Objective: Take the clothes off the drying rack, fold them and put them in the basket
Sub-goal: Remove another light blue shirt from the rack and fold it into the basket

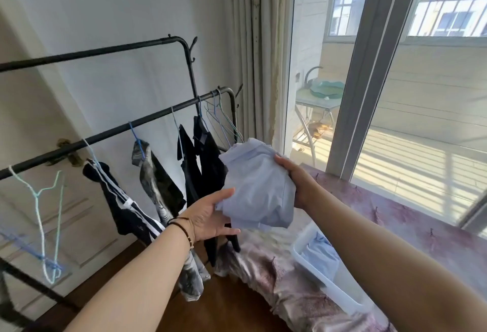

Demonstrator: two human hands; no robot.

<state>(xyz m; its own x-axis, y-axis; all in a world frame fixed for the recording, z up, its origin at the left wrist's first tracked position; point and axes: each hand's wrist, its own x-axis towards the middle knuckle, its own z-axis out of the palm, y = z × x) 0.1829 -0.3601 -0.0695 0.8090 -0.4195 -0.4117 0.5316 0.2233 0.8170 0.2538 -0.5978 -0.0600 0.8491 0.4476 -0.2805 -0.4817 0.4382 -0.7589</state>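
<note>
While both arms reach forward from the bottom of the view, the scene reads like this, from near to far:

Basket: a white plastic basket (332,286) stands on the bed, under the right forearm; a folded light blue cloth (322,255) already lies inside it.

Bed: the bed (411,229) has a purple and cream flowered cover and runs along the window on the right side.

Left hand: the left hand (208,217) is under the lower left part of the shirt, palm turned up; its fingers (224,194) are nearly straight and support the cloth from below. A dark bracelet (181,222) is around the wrist.

Right hand: the right hand (299,181) holds the right edge of the shirt; the thumb lies on the front and the other fingers go behind the cloth, so it grips the shirt.

Shirt: the light blue shirt (259,186) is folded into a loose bundle, collar at the top, and is held in the air between the two hands, above the bed and a little left of the basket.

Drying rack: the black metal drying rack (147,120) stands behind the hands. On its lower bar hang a black garment with white stripes (123,207), a grey patterned garment (158,186) and two black garments (203,160).

Hangers: an empty pale green hanger (39,200) hangs at the left end of the bar, and several empty wire hangers (224,126) hang together at the right end.

Far: a beige curtain (258,41) hangs beside the window (369,68); outside there is a balcony with a glass basin (326,88).
</note>
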